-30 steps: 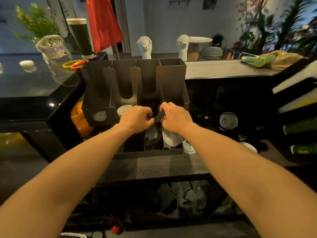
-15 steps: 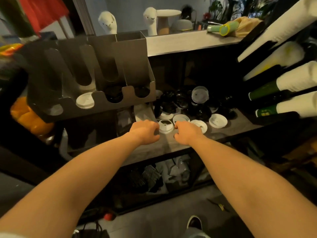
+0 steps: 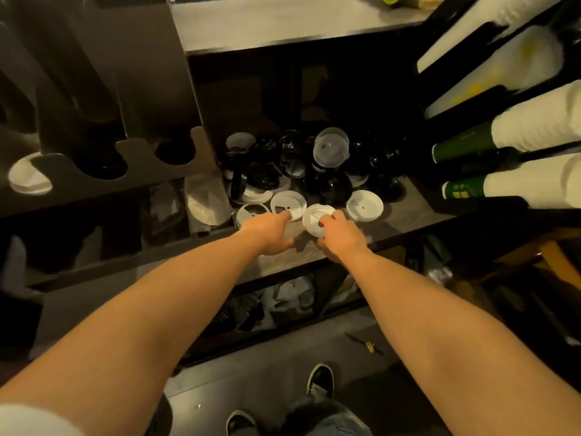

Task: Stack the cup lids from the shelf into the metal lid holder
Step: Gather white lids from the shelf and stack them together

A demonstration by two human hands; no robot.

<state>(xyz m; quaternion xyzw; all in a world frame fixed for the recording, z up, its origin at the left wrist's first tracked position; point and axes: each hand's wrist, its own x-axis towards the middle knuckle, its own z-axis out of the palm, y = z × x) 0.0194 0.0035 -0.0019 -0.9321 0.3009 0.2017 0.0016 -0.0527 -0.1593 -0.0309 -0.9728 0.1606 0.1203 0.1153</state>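
Dim wooden shelf (image 3: 405, 215): the right hand (image 3: 341, 232) curls round a white round plastic lid (image 3: 312, 215) while the left hand (image 3: 270, 229), fingers straight, touches a notched white plastic lid (image 3: 287, 201) beside it. The grey metal lid holder (image 3: 94, 174), at left, shows one pale slotted lid (image 3: 26, 180); many loose black lids (image 3: 292, 162) await stacking
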